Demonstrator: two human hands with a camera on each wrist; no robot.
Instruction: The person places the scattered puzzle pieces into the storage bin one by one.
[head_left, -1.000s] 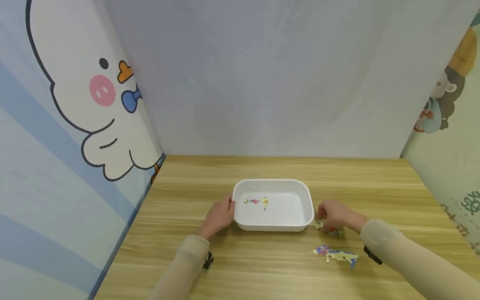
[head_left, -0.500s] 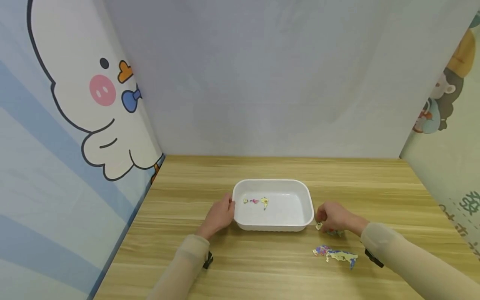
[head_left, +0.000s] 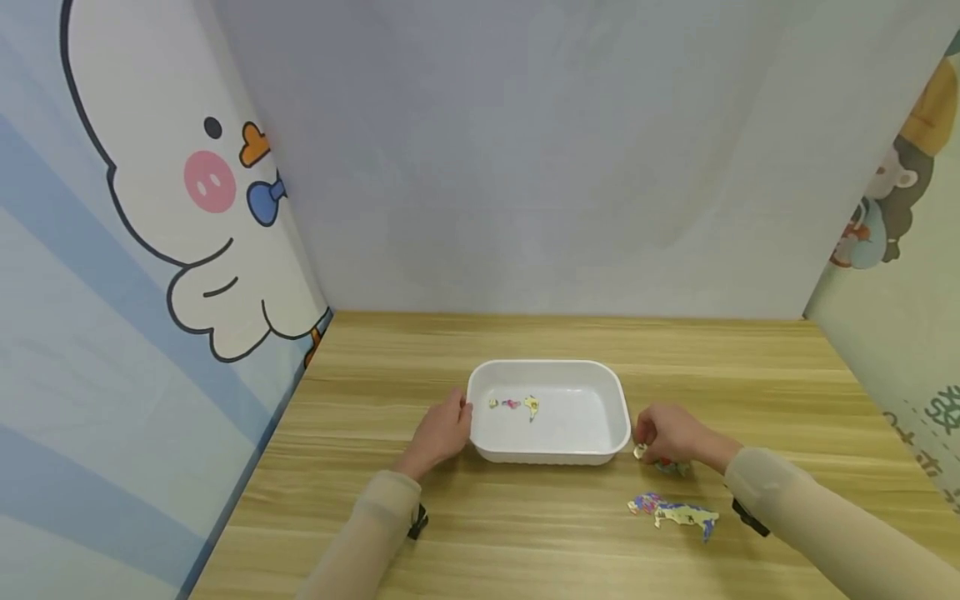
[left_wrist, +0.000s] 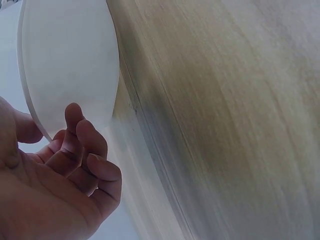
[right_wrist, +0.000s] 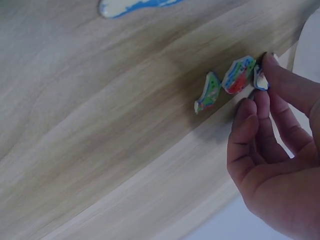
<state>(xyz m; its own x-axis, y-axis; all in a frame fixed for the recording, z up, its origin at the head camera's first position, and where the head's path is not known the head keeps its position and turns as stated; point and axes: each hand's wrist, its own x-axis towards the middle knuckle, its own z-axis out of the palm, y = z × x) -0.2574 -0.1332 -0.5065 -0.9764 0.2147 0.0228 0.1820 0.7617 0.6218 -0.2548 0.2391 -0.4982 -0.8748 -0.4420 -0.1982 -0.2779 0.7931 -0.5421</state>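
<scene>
My left hand (head_left: 442,429) grips the left rim of a white plastic tray (head_left: 551,457), thumb inside and fingers curled outside, as the left wrist view shows. Just right of the tray, my right hand (head_left: 670,432) pinches a small cream-and-blue puzzle piece (right_wrist: 261,79) between thumb and fingertips. Beside that piece lie a red, blue and green piece (right_wrist: 239,75) and a narrow green one (right_wrist: 208,92) on the table, partly hidden by the hand in the head view. Three small pieces lie in a row inside the tray, among them a yellow one (head_left: 532,406).
Nearer the front, a blue-and-pink piece (head_left: 647,502) and a longer yellow-and-blue piece (head_left: 686,514) lie close together on the wooden table (head_left: 540,533). A grey cloth (head_left: 555,167) hangs behind the table, with printed cloths on both sides.
My right hand's thumb and fingers have drawn together on the small piece, moving only slightly. The left hand and tray hold their place; the head view has shifted a little.
</scene>
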